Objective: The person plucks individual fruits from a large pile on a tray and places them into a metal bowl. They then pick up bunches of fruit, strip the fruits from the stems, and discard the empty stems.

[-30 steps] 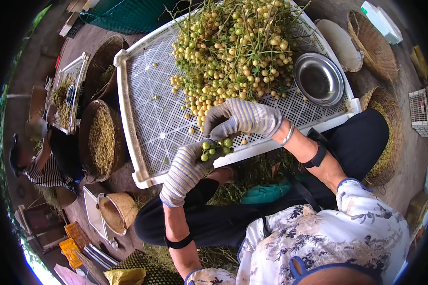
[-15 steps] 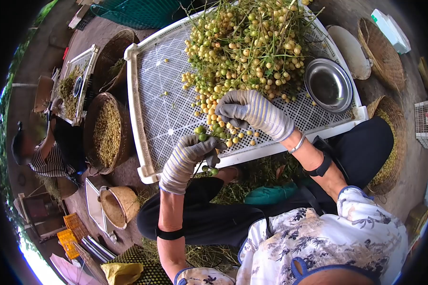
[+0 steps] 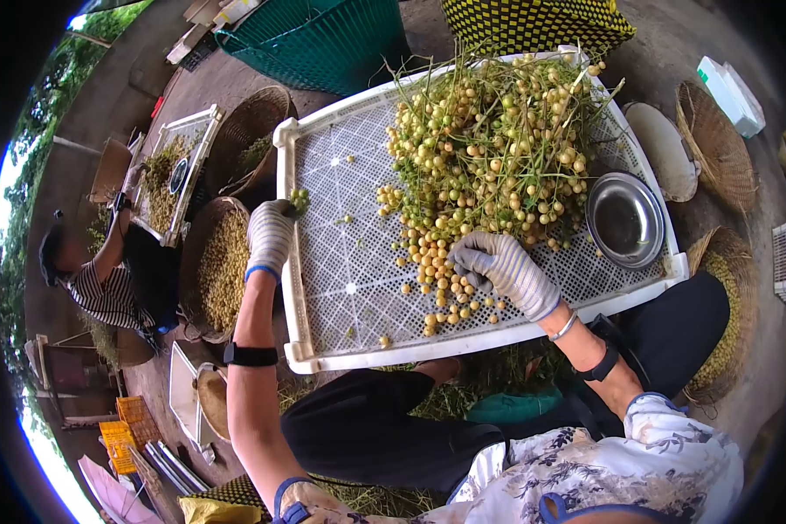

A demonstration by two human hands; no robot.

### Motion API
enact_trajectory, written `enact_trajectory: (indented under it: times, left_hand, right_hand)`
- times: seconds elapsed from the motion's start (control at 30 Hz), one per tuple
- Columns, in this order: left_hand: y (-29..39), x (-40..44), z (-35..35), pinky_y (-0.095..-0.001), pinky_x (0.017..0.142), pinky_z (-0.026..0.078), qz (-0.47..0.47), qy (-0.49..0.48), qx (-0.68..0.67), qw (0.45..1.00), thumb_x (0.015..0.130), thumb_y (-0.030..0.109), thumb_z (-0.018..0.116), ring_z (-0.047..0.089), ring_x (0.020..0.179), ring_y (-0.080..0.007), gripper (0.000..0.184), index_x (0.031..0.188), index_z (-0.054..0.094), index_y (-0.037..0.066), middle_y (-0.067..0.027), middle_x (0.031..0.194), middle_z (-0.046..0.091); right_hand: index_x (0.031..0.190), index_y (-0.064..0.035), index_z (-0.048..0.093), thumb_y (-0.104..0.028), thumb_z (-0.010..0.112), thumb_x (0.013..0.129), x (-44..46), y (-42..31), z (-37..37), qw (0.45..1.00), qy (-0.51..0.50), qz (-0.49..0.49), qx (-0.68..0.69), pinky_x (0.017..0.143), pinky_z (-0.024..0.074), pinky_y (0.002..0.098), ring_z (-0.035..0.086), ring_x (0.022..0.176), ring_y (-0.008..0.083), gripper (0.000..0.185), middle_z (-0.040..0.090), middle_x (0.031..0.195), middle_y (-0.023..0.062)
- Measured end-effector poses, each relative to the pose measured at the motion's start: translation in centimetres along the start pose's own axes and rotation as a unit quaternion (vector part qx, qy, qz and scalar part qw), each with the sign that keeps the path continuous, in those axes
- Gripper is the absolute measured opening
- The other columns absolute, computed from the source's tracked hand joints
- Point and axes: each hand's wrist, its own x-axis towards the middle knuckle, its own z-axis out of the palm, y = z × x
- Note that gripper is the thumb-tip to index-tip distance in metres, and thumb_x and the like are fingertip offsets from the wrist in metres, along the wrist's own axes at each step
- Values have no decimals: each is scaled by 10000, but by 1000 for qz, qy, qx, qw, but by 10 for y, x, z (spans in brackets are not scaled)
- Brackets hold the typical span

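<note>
My left hand (image 3: 271,237), in a striped glove, is at the left rim of the white perforated tray (image 3: 314,360). Its fingers are closed, with a small sprig of green berries (image 3: 299,199) showing at the fingertips. Over the middle of the tray, my gloved right hand (image 3: 505,269) has its fingers curled together; whatever is in them is hidden. Loose yellow berries (image 3: 435,262) lie just beside and below those fingers. Behind them is a large heap of berries on stems (image 3: 489,148), yellow with some green. A steel bowl (image 3: 625,220) sits at the tray's right side.
Left of the tray, a wicker basket (image 3: 222,271) holds picked berries; another basket of berries (image 3: 718,323) is at right. A green woven basket (image 3: 319,44) stands behind. Farther left, a person in a striped top (image 3: 105,293) works at a similar tray (image 3: 188,157).
My left hand has moved left and away from me, from the tray's front edge to its left rim, taking the green sprig along. My right hand stays by the loose berries; the view has shifted.
</note>
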Motion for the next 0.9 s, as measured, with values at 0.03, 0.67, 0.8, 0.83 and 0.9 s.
enact_trajectory:
  times: [0.03,0.67,0.8,0.83,0.9]
  left_hand:
    - [-1,12,1,-379,709,499,-2,14,-1,1000,788,231,719,652,751,-360,261,1002,707,82,-204,876,674]
    - [248,49,44,-332,675,525,231,193,-38,953,797,280,745,659,697,-220,289,959,707,44,-131,777,697]
    - [246,60,41,-301,694,522,182,27,-280,942,792,236,747,655,727,-166,285,988,711,32,-104,827,715]
    - [238,60,39,-266,699,517,183,24,-359,915,803,160,730,651,755,-142,252,998,707,1,-84,836,713]
    - [227,38,10,-240,719,513,128,10,-535,835,822,115,717,642,763,-131,236,1007,693,-31,-76,876,703]
  right_hand:
    - [997,-9,650,-228,619,919,2,2,-1,1000,1,0,-6,492,436,178,521,582,26,234,613,753,-18]
    - [986,10,654,-232,624,919,16,15,-4,997,-7,53,-64,631,489,255,575,670,90,253,674,808,34]
    - [975,4,650,-225,616,923,12,19,0,999,-14,-10,-49,690,499,264,604,733,117,237,676,800,51]
    - [961,5,650,-218,613,923,11,21,0,998,-16,-27,-50,684,499,266,605,728,122,229,676,796,64]
    - [956,2,651,-220,614,922,13,28,1,995,-7,-32,-95,668,496,275,594,709,120,228,670,781,65]
